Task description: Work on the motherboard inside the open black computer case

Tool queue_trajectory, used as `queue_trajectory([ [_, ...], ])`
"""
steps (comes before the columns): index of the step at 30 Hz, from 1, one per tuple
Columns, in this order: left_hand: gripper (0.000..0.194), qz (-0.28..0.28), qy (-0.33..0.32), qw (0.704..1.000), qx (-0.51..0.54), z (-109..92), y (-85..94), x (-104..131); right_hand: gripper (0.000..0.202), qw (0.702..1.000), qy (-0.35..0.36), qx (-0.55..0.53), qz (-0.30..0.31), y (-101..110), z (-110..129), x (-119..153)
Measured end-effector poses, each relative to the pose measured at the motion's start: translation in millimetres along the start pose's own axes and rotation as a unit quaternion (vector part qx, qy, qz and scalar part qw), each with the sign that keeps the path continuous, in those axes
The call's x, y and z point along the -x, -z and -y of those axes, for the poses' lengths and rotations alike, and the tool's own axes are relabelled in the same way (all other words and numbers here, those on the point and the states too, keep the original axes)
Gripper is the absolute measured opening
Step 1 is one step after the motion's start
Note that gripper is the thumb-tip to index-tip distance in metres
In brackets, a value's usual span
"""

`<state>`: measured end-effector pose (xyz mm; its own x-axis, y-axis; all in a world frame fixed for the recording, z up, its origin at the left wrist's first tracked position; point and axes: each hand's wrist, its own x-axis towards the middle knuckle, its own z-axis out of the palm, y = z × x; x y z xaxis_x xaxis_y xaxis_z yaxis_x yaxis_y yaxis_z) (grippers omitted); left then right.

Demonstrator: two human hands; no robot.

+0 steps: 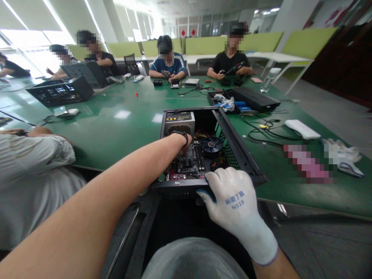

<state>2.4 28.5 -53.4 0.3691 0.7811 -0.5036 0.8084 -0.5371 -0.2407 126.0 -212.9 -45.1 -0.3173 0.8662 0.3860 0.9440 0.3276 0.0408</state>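
An open black computer case point(238, 143) lies on its side at the near table edge. Inside are a power supply point(179, 123) at the back left, a round black fan point(212, 145) and a motherboard point(187, 163). My left hand point(186, 144), bare with a black wristband, reaches into the case beside the power supply, over the motherboard; its fingers are mostly hidden. My right hand point(231, 192), in a white glove, grips the near edge of the case, thumb on the outside and fingers over the rim.
On the green table point(116, 128) are a tray with gloves and tools point(228, 104), black cables point(261, 126), a white box point(302, 129) and a white glove point(345, 155). Another case point(59, 91) stands left. Several people sit around; one is close at my left.
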Motion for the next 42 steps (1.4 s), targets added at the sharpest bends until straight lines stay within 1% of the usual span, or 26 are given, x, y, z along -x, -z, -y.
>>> queue_trajectory([
  [6,0.054,-0.011,0.006,1.000,0.004,0,-1.0,1,0.027,1.000,0.000,0.001,0.004,-1,0,0],
  [10,0.049,-0.002,-0.006,1.000,-0.001,2,-2.6,-1,0.027,1.000,0.001,0.004,0.002,0,0,0],
  [14,0.048,-0.009,-0.006,1.000,0.015,4,-4.2,-4,0.025,1.000,0.000,0.000,0.003,1,0,0],
  [18,0.051,-0.019,0.017,0.998,0.060,5,-5.9,-9,0.026,1.000,-0.002,0.001,0.006,0,0,0],
  [20,0.055,-0.027,0.017,0.997,0.074,5,-5.9,-9,0.026,1.000,-0.002,0.003,0.007,0,0,0],
  [22,0.055,-0.028,0.012,0.997,0.064,4,-4.7,-6,0.027,1.000,-0.003,0.003,0.011,1,1,0],
  [25,0.050,-0.016,0.001,1.000,0.021,3,-1.1,1,0.031,1.000,-0.007,0.000,0.020,3,2,-2],
  [27,0.051,-0.020,-0.009,1.000,0.001,3,1.7,6,0.032,1.000,-0.013,0.001,0.023,4,3,-2],
  [29,0.055,-0.040,-0.020,0.999,0.004,4,4.7,12,0.030,1.000,-0.019,0.005,0.022,5,5,-3],
  [31,0.057,-0.072,-0.036,0.996,0.029,6,8.8,18,0.029,0.999,-0.024,0.010,0.021,4,6,-3],
  [34,0.053,-0.127,-0.055,0.987,0.078,11,18.9,27,0.031,0.999,-0.026,0.019,0.022,2,4,-6],
  [36,0.049,-0.161,-0.056,0.980,0.106,17,28.3,33,0.033,0.999,-0.023,0.030,0.019,-2,-1,-12],
  [39,0.044,-0.217,-0.036,0.965,0.141,31,43.3,42,0.036,0.999,-0.017,0.047,0.016,-10,-10,-33],
  [42,0.040,-0.277,-0.005,0.946,0.168,47,56.1,52,0.040,0.998,-0.020,0.060,0.021,-23,-20,-66],
])
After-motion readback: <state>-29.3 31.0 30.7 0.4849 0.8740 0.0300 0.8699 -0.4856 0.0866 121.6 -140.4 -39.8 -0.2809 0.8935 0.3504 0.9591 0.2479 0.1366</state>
